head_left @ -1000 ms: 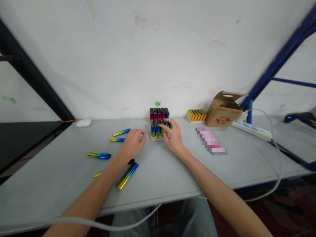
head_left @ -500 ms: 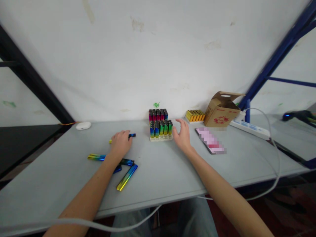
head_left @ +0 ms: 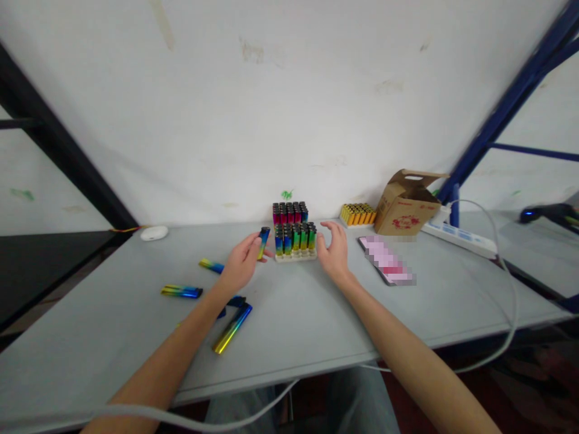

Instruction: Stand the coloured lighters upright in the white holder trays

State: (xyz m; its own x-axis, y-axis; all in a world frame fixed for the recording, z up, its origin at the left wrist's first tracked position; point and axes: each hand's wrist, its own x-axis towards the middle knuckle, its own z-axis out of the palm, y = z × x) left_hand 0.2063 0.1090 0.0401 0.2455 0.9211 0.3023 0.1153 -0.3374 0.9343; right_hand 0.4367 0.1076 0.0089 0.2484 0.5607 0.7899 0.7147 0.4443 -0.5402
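Observation:
My left hand (head_left: pixel 242 260) grips a blue-yellow lighter (head_left: pixel 263 242) held upright, just left of a white tray (head_left: pixel 296 257). Blue-yellow and green lighters (head_left: pixel 296 238) stand in this tray, and part of its front row of slots shows bare. Beside its right edge is my right hand (head_left: pixel 333 248), fingers apart and holding nothing. Red and blue lighters (head_left: pixel 289 212) stand in a block behind. More blue-yellow lighters lie loose around my left forearm, one (head_left: pixel 181 292) to its left and another (head_left: pixel 232 328) to its right.
A phone (head_left: pixel 386 260) lies right of my right hand. Farther back are a block of orange lighters (head_left: pixel 358 214), an open cardboard box (head_left: pixel 404 208) and a white power strip (head_left: pixel 461 239). A white case (head_left: pixel 154 233) sits at the back left. White cables cross the front and right.
My left hand has moved right and lifted a lighter from the table to beside the tray. Another loose lighter now shows where the hand was. My right hand has stayed nearly still.

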